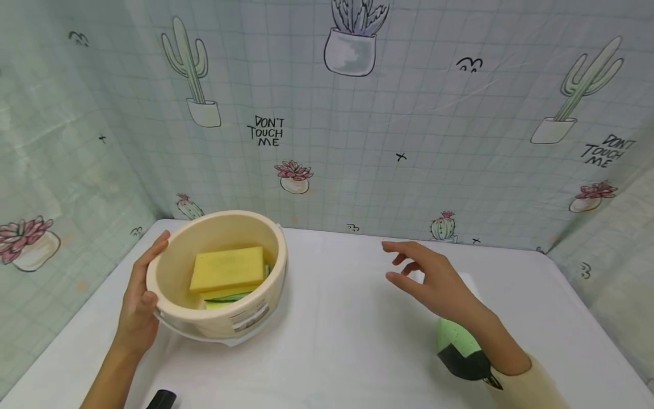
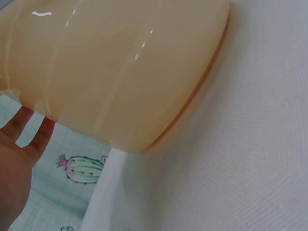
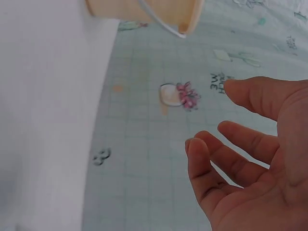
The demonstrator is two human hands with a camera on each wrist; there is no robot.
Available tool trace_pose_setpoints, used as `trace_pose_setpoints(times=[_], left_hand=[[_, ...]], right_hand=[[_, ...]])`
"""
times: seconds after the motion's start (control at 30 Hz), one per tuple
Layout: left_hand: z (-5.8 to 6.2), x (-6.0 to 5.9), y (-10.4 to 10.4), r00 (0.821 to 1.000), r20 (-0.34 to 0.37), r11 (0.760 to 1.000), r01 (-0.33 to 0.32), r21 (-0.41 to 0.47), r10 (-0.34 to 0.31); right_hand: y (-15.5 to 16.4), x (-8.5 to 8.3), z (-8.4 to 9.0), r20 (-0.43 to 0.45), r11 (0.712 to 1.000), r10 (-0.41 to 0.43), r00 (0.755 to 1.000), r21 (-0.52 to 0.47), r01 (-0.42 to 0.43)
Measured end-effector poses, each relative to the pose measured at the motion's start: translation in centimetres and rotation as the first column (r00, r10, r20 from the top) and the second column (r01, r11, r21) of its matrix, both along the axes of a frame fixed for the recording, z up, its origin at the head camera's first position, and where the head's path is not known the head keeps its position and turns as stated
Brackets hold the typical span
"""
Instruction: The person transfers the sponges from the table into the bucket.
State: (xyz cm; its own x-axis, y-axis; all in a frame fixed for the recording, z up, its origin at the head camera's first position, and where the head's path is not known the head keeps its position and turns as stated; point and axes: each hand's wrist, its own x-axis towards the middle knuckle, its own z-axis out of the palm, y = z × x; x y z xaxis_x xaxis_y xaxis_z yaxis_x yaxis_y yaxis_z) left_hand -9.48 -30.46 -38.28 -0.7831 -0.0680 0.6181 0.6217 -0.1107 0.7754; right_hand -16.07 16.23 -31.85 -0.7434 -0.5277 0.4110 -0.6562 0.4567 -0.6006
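A cream bucket (image 1: 219, 315) stands at the left, its mouth turned toward me. My left hand (image 1: 140, 307) grips its left side, with the thumb at the rim and the fingers along the outer wall. In the left wrist view two fingertips touch the bucket wall (image 2: 96, 62). Inside lie a yellow sponge-like block (image 1: 229, 268) and green and yellow pieces beneath it, partly hidden. My right hand (image 1: 434, 278) hovers over the right half of the table, fingers loosely bent and nothing between them. In the right wrist view, the right hand (image 3: 255, 159) is apart from the bucket (image 3: 139, 9).
A pale green speckled thing with a black part (image 1: 465, 362) lies on the white table (image 1: 337, 329), partly hidden under my right forearm. The end of a black object (image 1: 162, 399) shows at the lower left edge. Cactus-print cloth (image 1: 347, 142) walls the back and sides.
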Motion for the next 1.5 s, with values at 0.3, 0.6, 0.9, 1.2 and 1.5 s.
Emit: trace_pose_setpoints(times=[0.3, 0.6, 0.9, 1.2, 1.5], left_hand=[[0.1, -0.2, -0.1, 1.0, -0.014, 1.0, 0.002, -0.015, -0.002], [-0.2, 0.1, -0.2, 1.0, 0.001, 1.0, -0.027, -0.011, 0.027], [-0.3, 0.2, -0.2, 1.0, -0.009, 1.0, -0.014, 0.001, 0.014], [0.4, -0.1, 0.4, 0.999, 0.008, 0.998, -0.042, -0.044, 0.043], [0.2, 0.1, 0.2, 0.999, 0.009, 0.998, -0.048, -0.039, 0.048]], right_hand=[[5.3, 2.7, -2.7, 0.005, 0.993, -0.114, 0.994, 0.014, 0.113], [8.1, 3.9, -4.1, -0.03, 0.987, -0.157, 0.987, 0.021, 0.158], [11.7, 5.7, -5.6, -0.009, 0.939, -0.328, 0.945, 0.106, 0.327], [15.7, 6.9, -7.7, 0.067, 0.856, -0.491, 0.869, 0.223, 0.467], [17.1, 7.6, -8.8, 0.235, 0.84, -0.535, 0.811, 0.251, 0.481]])
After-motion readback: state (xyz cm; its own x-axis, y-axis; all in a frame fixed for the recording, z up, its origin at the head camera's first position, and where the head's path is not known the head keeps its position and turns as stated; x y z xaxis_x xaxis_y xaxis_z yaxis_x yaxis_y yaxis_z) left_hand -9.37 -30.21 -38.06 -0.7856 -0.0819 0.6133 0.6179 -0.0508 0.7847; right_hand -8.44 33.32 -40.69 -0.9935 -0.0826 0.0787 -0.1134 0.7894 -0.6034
